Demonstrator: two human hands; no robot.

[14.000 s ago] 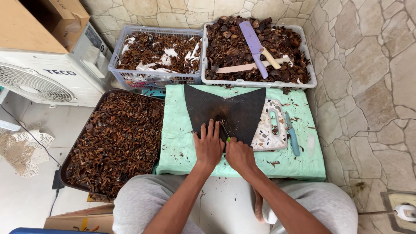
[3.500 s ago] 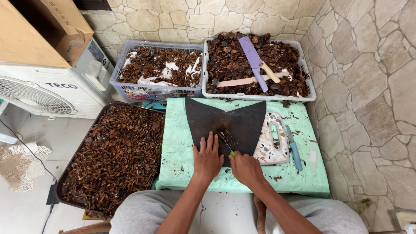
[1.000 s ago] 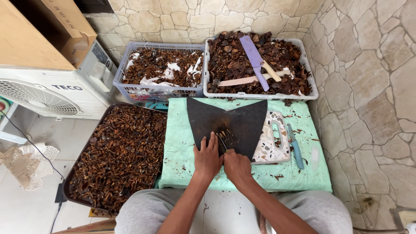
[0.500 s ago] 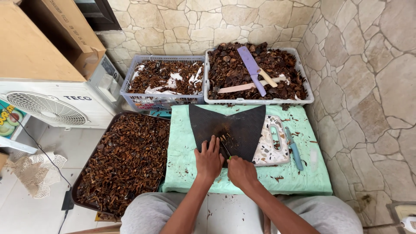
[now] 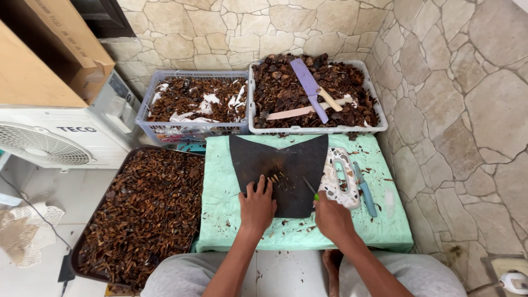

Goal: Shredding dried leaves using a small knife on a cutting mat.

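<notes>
A dark cutting mat (image 5: 258, 157) lies on a low table under a mint green cloth (image 5: 220, 192). My left hand (image 5: 256, 204) rests on the mat's near edge, fingertips against a small heap of brown chopped bits (image 5: 276, 177). My right hand (image 5: 331, 217) grips a small knife (image 5: 309, 187) with a green handle, its thin blade slanting up-left over the mat. Both forearms reach in from the bottom, over my grey-clad knees.
A dark tray of brown dried pieces (image 5: 144, 212) sits left of the table. Two baskets stand behind: a grey one (image 5: 190, 104) and a white one (image 5: 313, 91) holding a purple knife. A patterned board (image 5: 342, 177) and blue tool (image 5: 364, 188) lie right. An air-conditioner unit (image 5: 60, 137) stands left.
My right hand has shifted right and nearer, drawing the knife away from the heap. My left hand stays on the mat. The camera has tipped slightly.
</notes>
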